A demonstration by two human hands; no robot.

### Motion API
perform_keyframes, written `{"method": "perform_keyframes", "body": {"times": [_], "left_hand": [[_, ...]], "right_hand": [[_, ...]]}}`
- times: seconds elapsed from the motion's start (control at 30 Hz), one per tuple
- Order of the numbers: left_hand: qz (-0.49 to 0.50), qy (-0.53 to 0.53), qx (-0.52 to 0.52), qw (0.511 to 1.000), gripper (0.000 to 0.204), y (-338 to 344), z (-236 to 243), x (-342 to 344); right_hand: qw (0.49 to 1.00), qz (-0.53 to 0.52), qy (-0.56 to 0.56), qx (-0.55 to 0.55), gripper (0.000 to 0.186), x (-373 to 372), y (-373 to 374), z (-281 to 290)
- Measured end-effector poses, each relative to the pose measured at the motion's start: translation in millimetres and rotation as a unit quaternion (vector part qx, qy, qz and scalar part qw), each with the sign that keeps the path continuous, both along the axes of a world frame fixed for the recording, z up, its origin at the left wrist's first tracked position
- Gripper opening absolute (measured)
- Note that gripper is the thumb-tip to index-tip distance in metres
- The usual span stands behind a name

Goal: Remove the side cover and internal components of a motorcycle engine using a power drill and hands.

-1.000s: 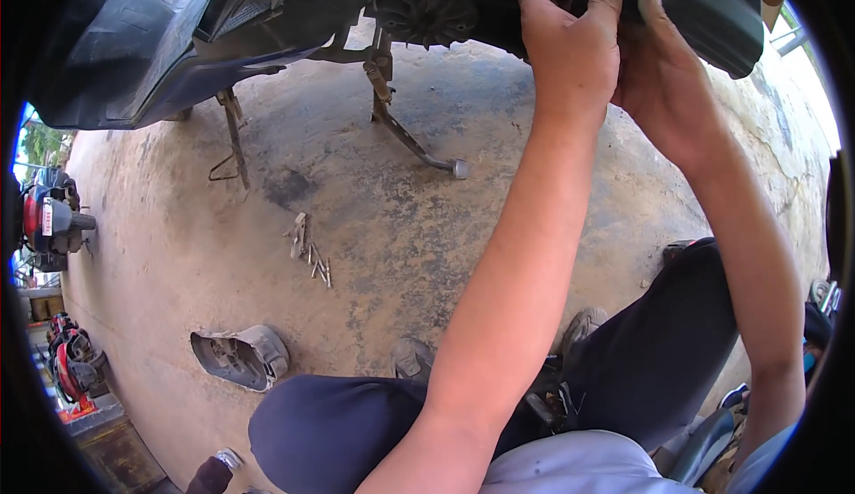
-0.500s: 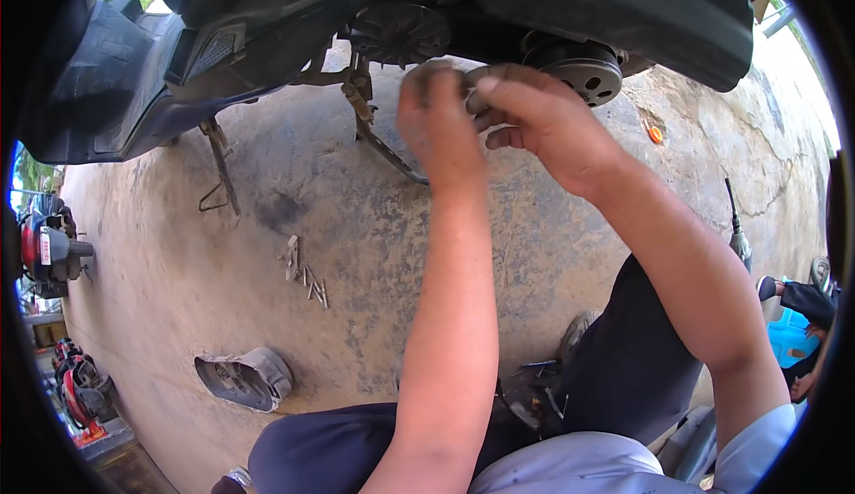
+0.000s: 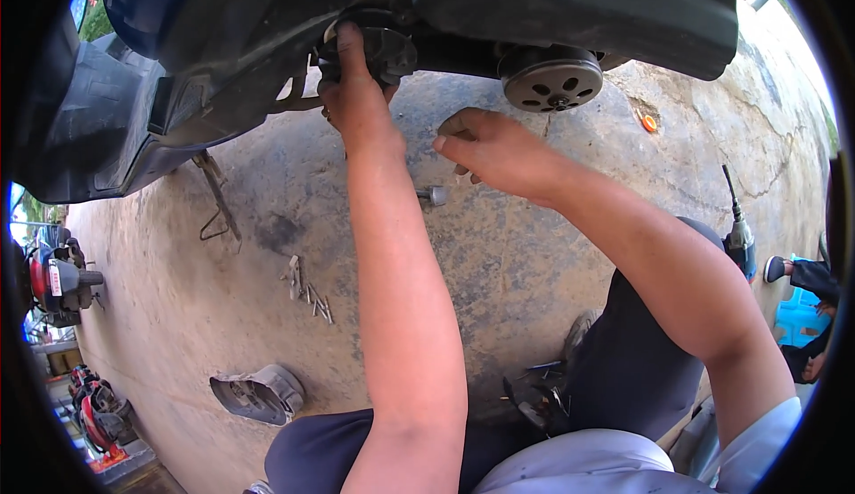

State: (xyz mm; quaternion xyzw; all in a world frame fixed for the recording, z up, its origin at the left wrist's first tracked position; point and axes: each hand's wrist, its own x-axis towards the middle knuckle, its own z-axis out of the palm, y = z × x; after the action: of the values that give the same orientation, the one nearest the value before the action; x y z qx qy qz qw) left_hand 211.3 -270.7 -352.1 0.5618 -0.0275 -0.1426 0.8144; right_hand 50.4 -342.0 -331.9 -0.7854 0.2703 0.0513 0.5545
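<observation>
My left hand [image 3: 361, 106] grips the dark finned pulley [image 3: 396, 56] under the scooter's body. Its thumb lies up across the fins and the other fingers curl round the lower edge, partly hidden. To its right and lower, my right hand [image 3: 485, 148] is in the air, touching neither pulley nor scooter. Thumb and forefinger are close together and the other fingers curl in; anything between them is too small to make out. Right of the finned pulley, a round metal clutch drum [image 3: 552, 80] with holes is exposed. A small grey cylindrical piece [image 3: 434, 195] shows beside my left forearm.
Dark scooter bodywork [image 3: 570, 13] hangs overhead, with a stand [image 3: 216, 195] at left. Loose bolts [image 3: 317, 302] and a grey cover [image 3: 258, 393] lie on the concrete. A power drill [image 3: 738, 236] stands right, near an orange ring [image 3: 649, 123] and a blue stool [image 3: 800, 320] beside another person.
The hands were together below the pulleys. My left hand has moved up and left onto the finned pulley; my right has come away, lower. The view has shifted slightly.
</observation>
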Motion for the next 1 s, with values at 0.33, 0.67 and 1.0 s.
{"method": "perform_keyframes", "body": {"times": [0.33, 0.67, 1.0], "left_hand": [[-0.066, -0.034, -0.127, 0.989, 0.082, 13.6, -14.7, 9.3], [0.139, 0.102, -0.005, 0.985, 0.067, 31.2, 10.9, -26.5], [0.096, 0.100, -0.021, 0.990, 0.020, 56.6, 1.1, -16.0]], "right_hand": [[0.985, -0.057, -0.117, -0.113, 0.064, 11.3, -7.0, 0.1], [0.942, 0.212, 0.002, -0.261, 0.053, -14.2, 5.9, 57.1], [0.870, 0.353, 0.054, -0.342, 0.056, -37.7, 40.6, 152.4]]}}
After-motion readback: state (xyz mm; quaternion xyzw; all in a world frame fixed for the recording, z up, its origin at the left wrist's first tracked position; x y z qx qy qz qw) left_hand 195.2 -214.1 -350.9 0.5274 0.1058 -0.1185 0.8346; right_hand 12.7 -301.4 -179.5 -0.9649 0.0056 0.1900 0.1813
